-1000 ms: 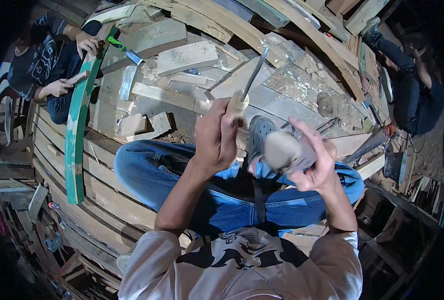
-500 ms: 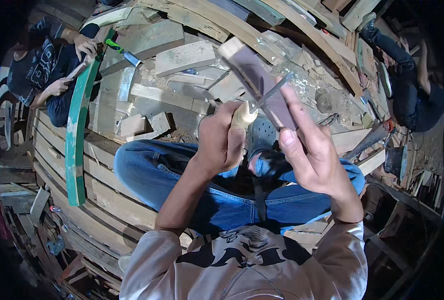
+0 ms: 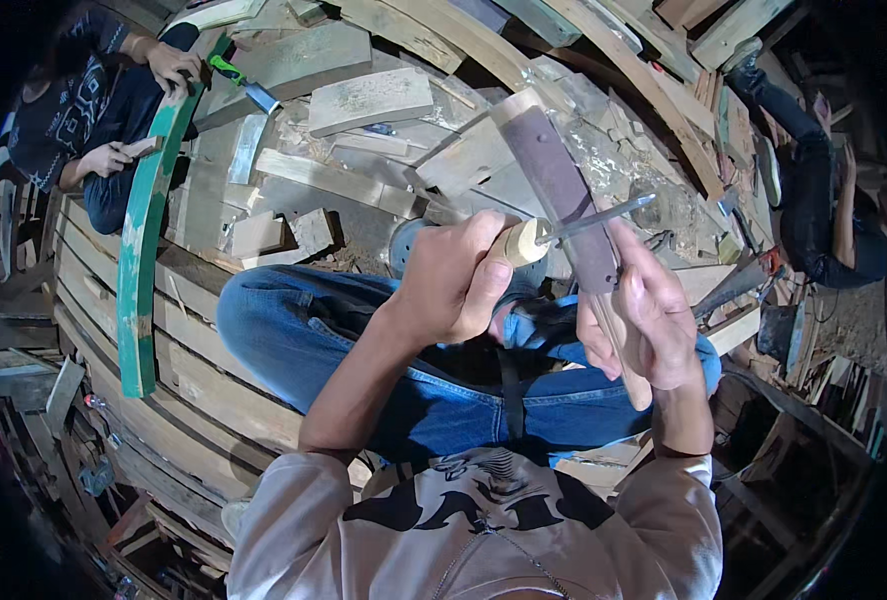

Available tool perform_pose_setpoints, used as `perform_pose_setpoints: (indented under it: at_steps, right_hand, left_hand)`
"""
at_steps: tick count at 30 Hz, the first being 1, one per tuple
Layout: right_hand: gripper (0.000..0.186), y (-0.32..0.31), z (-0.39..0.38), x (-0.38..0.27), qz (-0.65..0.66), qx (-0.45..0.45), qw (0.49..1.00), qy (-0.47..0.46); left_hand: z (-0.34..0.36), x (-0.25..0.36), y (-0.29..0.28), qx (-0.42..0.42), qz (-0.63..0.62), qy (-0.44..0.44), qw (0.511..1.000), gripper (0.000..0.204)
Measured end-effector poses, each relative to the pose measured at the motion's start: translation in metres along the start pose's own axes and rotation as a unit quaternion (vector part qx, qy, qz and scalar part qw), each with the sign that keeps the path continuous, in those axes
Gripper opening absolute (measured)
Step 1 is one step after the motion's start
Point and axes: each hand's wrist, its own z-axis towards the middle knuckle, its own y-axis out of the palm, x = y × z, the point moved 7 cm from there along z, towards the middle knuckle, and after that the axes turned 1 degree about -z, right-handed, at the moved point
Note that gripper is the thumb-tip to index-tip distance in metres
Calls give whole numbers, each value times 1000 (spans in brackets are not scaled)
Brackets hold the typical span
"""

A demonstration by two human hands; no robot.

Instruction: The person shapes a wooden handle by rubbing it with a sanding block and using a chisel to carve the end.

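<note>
My left hand (image 3: 454,278) is closed round the pale wooden handle (image 3: 527,242) of a chisel-like tool. Its narrow grey steel blade (image 3: 604,215) points right and lies across the face of a flat wooden paddle. A purplish-brown covering (image 3: 546,160) wraps most of this paddle, leaving bare wood at its far end. My right hand (image 3: 654,315) grips the paddle near its rounded wooden handle (image 3: 624,350), with some fingers hidden behind it. Both tools are held in the air above my crossed legs in jeans (image 3: 444,400).
A co-worker's hands (image 3: 172,68) rest at a long green-painted board (image 3: 144,260) on the left, where a green-handled tool (image 3: 229,70) lies close by. Wood offcuts (image 3: 372,100) cover the ground ahead. Slatted planks (image 3: 204,330) run beneath me. Another person (image 3: 824,190) is at far right.
The blade has swung from pointing up-right to nearly level. The paddle has shifted right and is no longer blurred, and its handle now shows below my right hand.
</note>
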Motion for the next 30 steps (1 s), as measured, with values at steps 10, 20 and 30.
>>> perform_pose_setpoints:
  at_steps: [10, 20, 30]
  right_hand:
    - [47, -6, -4, -8, -86, 23, 996, -12]
    - [59, -11, -2, 2, 10, -12, 1000, -23]
    - [46, -3, -4, 10, 22, -8, 1000, -11]
  left_hand:
    - [0, -6, 7, -29, -4, -27, 999, 61]
    - [0, -2, 7, -27, 55, 62, 996, 36]
    - [1, 3, 6, -18, 25, 69, 997, 37]
